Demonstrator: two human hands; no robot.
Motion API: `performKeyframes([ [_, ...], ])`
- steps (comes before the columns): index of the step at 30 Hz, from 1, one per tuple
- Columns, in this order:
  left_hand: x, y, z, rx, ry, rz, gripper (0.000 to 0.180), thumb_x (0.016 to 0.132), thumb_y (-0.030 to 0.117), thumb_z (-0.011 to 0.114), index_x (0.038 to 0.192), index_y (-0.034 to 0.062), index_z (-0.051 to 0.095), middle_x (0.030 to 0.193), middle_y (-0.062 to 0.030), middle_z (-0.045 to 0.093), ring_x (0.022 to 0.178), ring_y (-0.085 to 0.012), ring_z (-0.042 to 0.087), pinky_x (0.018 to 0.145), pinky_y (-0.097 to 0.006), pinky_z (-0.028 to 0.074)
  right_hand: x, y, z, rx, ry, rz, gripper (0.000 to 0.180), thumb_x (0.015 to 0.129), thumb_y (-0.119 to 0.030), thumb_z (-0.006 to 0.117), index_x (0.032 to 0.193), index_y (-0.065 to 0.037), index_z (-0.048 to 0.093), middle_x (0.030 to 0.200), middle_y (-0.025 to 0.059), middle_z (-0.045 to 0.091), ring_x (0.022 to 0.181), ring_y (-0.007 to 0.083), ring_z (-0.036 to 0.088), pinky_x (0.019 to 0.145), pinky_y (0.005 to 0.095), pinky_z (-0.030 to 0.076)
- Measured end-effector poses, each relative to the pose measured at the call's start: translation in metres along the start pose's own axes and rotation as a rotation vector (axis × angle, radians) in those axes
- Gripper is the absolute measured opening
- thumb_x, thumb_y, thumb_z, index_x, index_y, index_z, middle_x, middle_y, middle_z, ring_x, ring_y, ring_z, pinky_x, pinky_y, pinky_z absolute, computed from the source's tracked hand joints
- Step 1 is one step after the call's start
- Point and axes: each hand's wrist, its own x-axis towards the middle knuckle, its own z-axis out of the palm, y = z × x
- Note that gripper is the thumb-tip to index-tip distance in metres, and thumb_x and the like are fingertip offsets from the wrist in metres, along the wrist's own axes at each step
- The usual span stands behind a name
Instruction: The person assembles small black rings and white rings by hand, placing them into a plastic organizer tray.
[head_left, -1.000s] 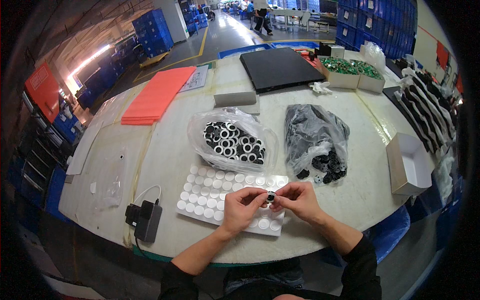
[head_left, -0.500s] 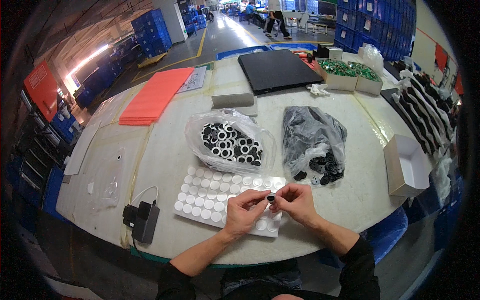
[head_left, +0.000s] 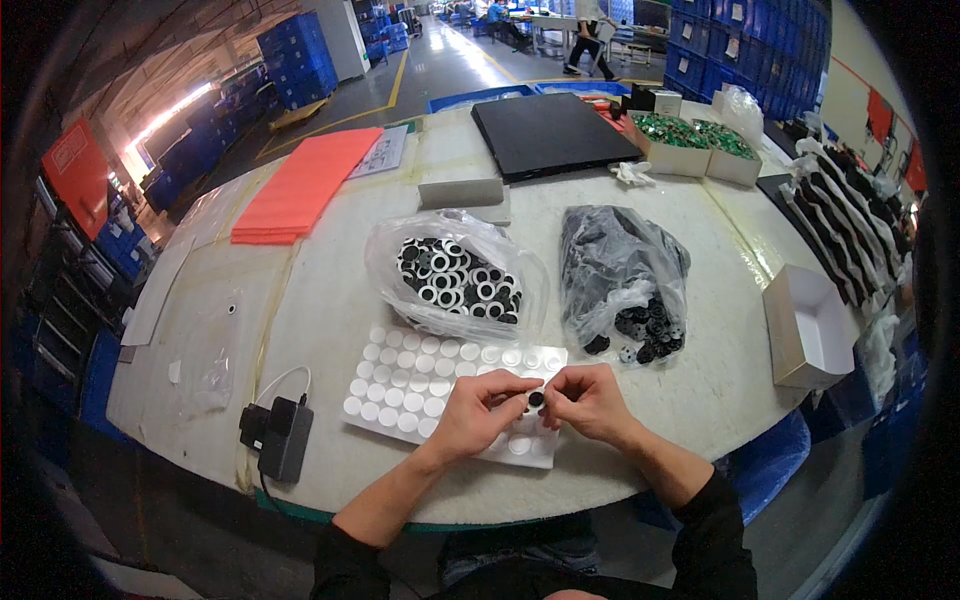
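Observation:
A small round part with a black middle and a pale rim (head_left: 535, 399) is pinched between the fingertips of my left hand (head_left: 480, 410) and my right hand (head_left: 592, 402). Both hands hover over the right half of a white tray (head_left: 543, 461) set with rows of white discs (head_left: 411, 402), and hide some of them. Beyond the tray, an open clear bag (head_left: 380, 262) holds many black-and-white rings (head_left: 462, 280). To its right lies another clear bag (head_left: 610, 245), with small black round parts (head_left: 655, 330) at its mouth.
A black power adapter (head_left: 285, 440) with a cable sits left of the tray. Farther off are orange-red sheets (head_left: 307, 185), a black slab (head_left: 553, 135) and boxes of green circuit boards (head_left: 668, 130). An open white box (head_left: 808, 325) stands at the right.
The round part has tilted between my fingertips, so more of its black face shows. My hands stay over the tray. The view has shifted slightly, and a distant person has walked to the right.

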Motion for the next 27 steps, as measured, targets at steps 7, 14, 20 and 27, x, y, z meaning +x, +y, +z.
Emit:
performKeyframes([
  [7,0.004,0.002,-0.008,-0.095,-0.052,-0.192,0.015,0.085,0.005,0.062,0.095,-0.0061,0.062,0.081,-0.0075,0.066,0.07,-0.0108,0.063,0.064,-0.023,0.053,0.0,0.0,-0.003,-0.439,-0.058,-0.195,0.009,0.085,-0.004,0.06,0.084,0.005,0.061,0.067,0.0043,0.063,0.059,0.0094,0.06,0.054,0.0233,0.049],
  [14,0.003,0.0,-0.004,-0.202,0.027,-0.197,0.011,0.085,0.004,0.063,0.09,-0.0056,0.061,0.08,-0.009,0.065,0.071,-0.0128,0.065,0.065,-0.023,0.055,0.004,-0.008,-0.001,0.011,-0.095,0.004,0.009,0.083,-0.001,0.061,0.09,0.005,0.061,0.072,0.0046,0.064,0.064,0.0089,0.06,0.06,0.0234,0.05],
  [20,0.002,0.0,-0.002,-0.31,0.041,-0.198,0.013,0.084,0.006,0.065,0.088,-0.0054,0.061,0.079,-0.009,0.065,0.068,-0.0122,0.064,0.062,-0.023,0.054,0.004,-0.001,-0.011,-0.029,-0.134,-0.018,0.012,0.085,-0.003,0.06,0.092,0.006,0.061,0.073,0.0068,0.065,0.065,0.0098,0.061,0.061,0.0233,0.05],
  [27,0.0,-0.006,0.0,-0.127,0.015,-0.232,0.015,0.082,0.007,0.066,0.088,-0.0057,0.061,0.076,-0.0087,0.065,0.064,-0.0117,0.064,0.057,-0.022,0.052,0.003,-0.005,-0.006,-0.141,-0.149,0.055,0.01,0.083,-0.004,0.062,0.082,0.005,0.063,0.069,0.0073,0.065,0.061,0.0103,0.062,0.057,0.0235,0.05],
])
